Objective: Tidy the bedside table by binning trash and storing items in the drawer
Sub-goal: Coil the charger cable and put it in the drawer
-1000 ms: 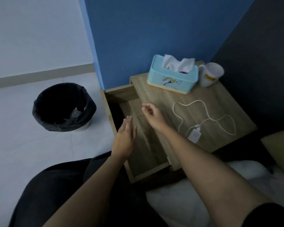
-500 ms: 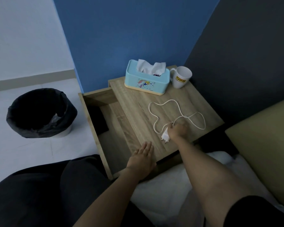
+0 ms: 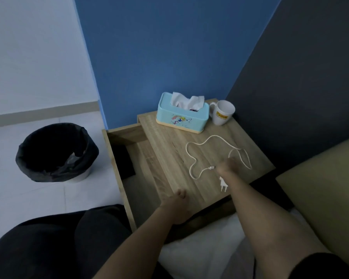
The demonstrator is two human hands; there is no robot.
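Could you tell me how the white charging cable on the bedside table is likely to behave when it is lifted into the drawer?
The charging cable lies in loose, wandering loops, so it is probably floppy and will dangle. Its thin cord looks light. The plug adapter by the right hand seems to be its heaviest part, so that end may swing. Gathering the loops first would likely help.

Head cam only: looks fwd/down, close over bedside table [image 3: 169,150]; bin [image 3: 56,152] at left.

Charger plug [image 3: 223,184] now off cable [image 3: 197,156], beside right hand [image 3: 226,168].
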